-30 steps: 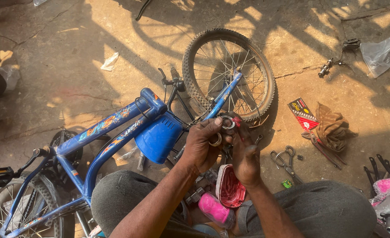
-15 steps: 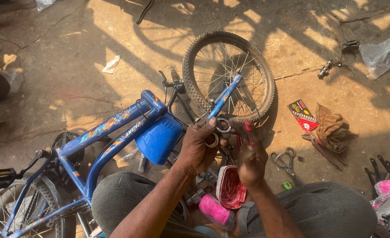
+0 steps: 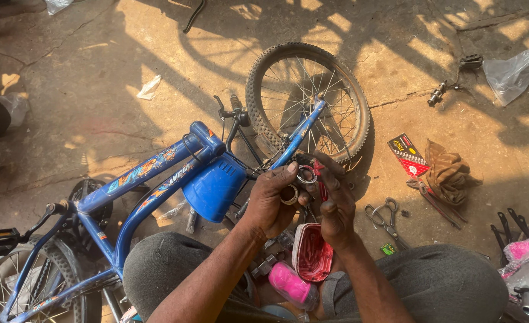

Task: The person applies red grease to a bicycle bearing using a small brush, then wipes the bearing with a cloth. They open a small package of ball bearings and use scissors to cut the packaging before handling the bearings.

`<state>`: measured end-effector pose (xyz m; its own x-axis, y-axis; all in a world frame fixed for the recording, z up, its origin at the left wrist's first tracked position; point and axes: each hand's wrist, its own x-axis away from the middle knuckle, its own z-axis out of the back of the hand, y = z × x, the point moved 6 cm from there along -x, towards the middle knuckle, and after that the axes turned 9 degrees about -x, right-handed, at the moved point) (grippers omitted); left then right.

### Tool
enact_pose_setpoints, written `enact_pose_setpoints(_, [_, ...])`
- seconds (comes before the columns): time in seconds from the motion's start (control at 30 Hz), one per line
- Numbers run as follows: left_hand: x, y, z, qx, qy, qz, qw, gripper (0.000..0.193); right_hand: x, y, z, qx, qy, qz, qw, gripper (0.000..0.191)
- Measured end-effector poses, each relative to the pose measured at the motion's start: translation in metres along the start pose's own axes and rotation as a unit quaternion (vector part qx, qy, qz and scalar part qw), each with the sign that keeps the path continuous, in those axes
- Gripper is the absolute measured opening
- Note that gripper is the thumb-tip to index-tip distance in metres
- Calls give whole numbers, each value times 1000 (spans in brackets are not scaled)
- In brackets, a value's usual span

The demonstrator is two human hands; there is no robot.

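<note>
Crouching over a blue bicycle [image 3: 151,179] lying on the concrete floor [image 3: 97,90], the person has both hands raised together just in front of the fork and front wheel [image 3: 309,98]. The left hand [image 3: 270,200] is curled around two small metal rings [image 3: 297,185], one pinched at the fingertips and one lower against the palm. The right hand [image 3: 336,206] is partly closed, its fingers touching the upper ring; a small red object shows between the hands, too hidden to identify. Below the hands sits an open red tin [image 3: 311,251], with a pink bottle [image 3: 291,284] just beside it. Farther right on the floor lie scissors [image 3: 385,214], a brown rag [image 3: 447,170] and a red packet [image 3: 407,152].
</note>
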<state>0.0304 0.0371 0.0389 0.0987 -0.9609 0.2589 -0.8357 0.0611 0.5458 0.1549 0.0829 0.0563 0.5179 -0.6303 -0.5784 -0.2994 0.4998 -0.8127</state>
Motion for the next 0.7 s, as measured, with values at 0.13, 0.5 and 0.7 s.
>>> enact_pose_setpoints(0.13, [0, 1, 3, -8, -9, -5, 1000, 30, 0, -5, 10, 10, 39, 10, 999, 60])
enact_pose_setpoints(0.5, [1, -2, 3, 1, -30, 14, 999, 31, 10, 6, 3, -260, 41, -108, 959, 74])
enact_pose_setpoints(0.7, [-2, -3, 9, -18, 1, 0, 1000, 23, 18, 0, 9, -117, 37, -25, 992, 76])
